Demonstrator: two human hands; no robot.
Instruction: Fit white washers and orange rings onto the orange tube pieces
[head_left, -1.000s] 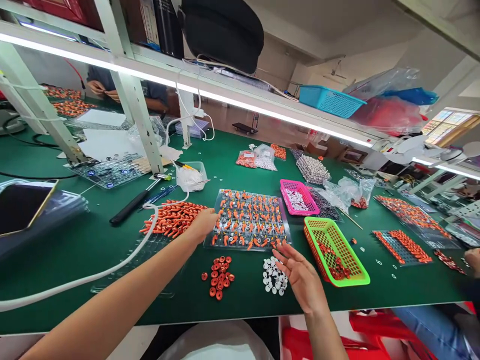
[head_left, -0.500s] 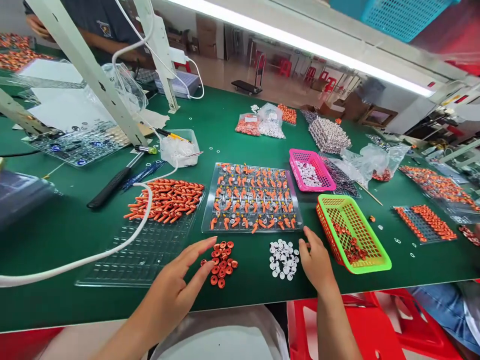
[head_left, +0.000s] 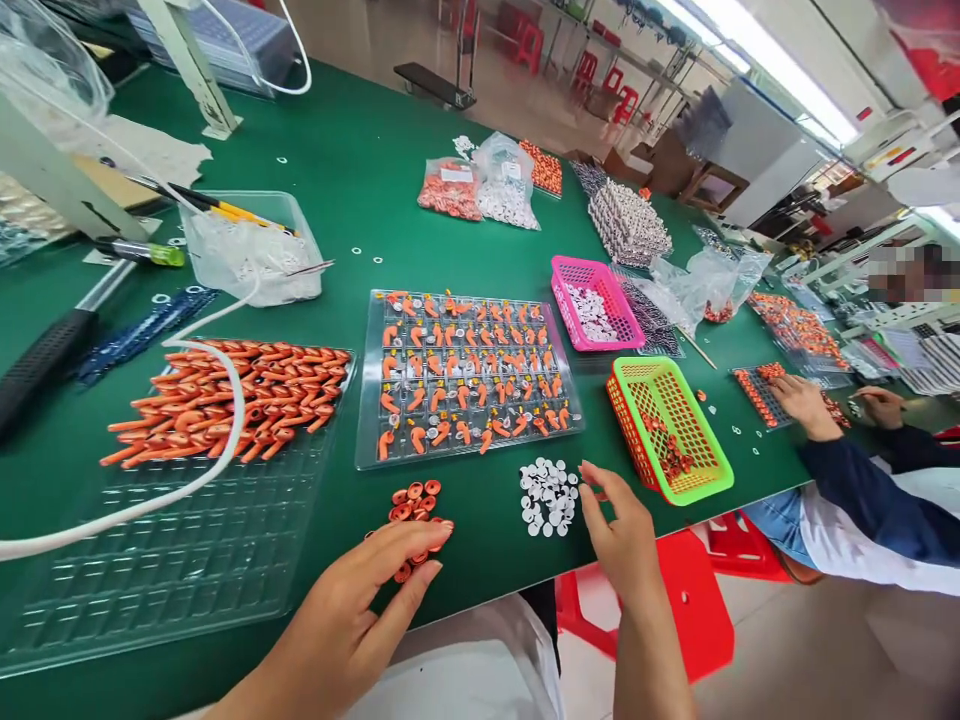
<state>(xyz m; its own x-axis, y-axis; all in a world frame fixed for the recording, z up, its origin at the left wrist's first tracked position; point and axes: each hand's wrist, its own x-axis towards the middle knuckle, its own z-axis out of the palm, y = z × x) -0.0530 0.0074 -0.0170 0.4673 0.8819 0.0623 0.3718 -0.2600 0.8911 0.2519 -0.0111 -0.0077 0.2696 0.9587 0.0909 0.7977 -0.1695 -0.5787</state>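
Observation:
My left hand (head_left: pixel 360 600) reaches over a small heap of orange-red round cup-like pieces (head_left: pixel 415 492), hiding part of it. Thumb and forefinger are apart, and I see nothing held between them. Beside a loose group of small white discs (head_left: pixel 549 497), my right hand (head_left: pixel 626 535) hovers at their right edge, its thumb and forefinger also parted. Behind both groups lies a clear compartment tray (head_left: pixel 365 440) filled with rows of curved orange pieces (head_left: pixel 441 430) that carry small yellow bits.
Orange stick-like pieces (head_left: pixel 247 400) lie on a clear tray (head_left: pixel 172 560) at left, crossed by a white cable (head_left: pixel 236 400). A green basket (head_left: pixel 724 480) and a pink basket (head_left: pixel 562 300) stand right. A co-worker's hands (head_left: pixel 806 405) are farther right.
The view has turned right and come closer. My left hand has moved over the orange-red pieces, covering more of them. My right hand stays beside the white discs. A co-worker's hands have come into view.

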